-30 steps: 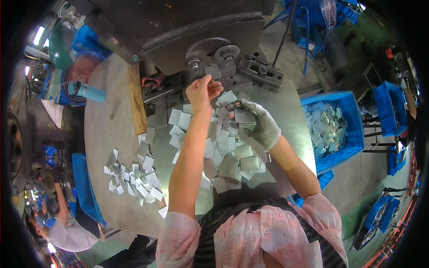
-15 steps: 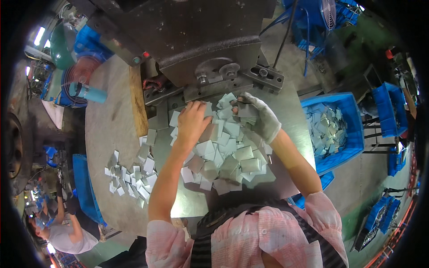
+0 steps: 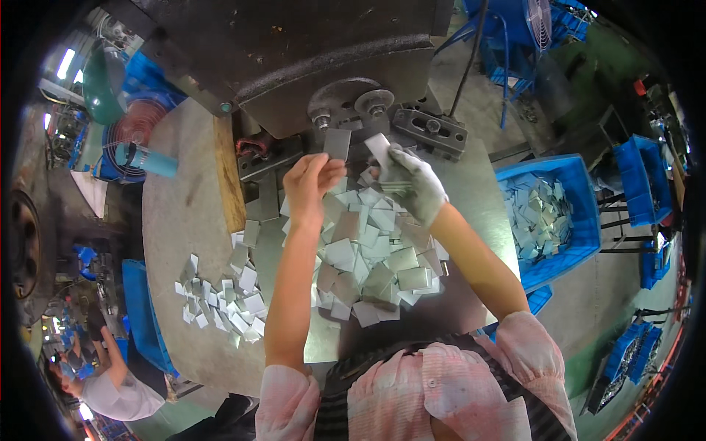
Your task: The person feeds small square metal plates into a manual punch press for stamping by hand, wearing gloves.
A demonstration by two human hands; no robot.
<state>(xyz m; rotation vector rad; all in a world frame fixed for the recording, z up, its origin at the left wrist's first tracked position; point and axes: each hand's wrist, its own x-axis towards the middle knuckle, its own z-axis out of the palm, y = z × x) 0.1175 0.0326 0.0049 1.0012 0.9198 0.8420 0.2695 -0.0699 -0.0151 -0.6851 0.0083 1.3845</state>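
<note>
My bare left hand pinches a flat grey metal plate upright in front of the machine's bolted tooling. To its right, my gloved right hand is closed on a small stack of metal plates. A lighter plate sticks up from that hand's fingertips, apart from the stack. Below both hands a loose heap of metal plates covers the middle of the metal table. A smaller group of plates lies to the left of my left forearm.
The dark machine body overhangs the table. A wooden strip lies left of the tooling. At right stands a blue bin of plates. A fan and blue bottle are at far left; a co-worker sits lower left.
My left hand has risen from the heap with a plate, up to the tooling. My right hand has shifted slightly left and down, and one plate now sticks up from its fingertips.
</note>
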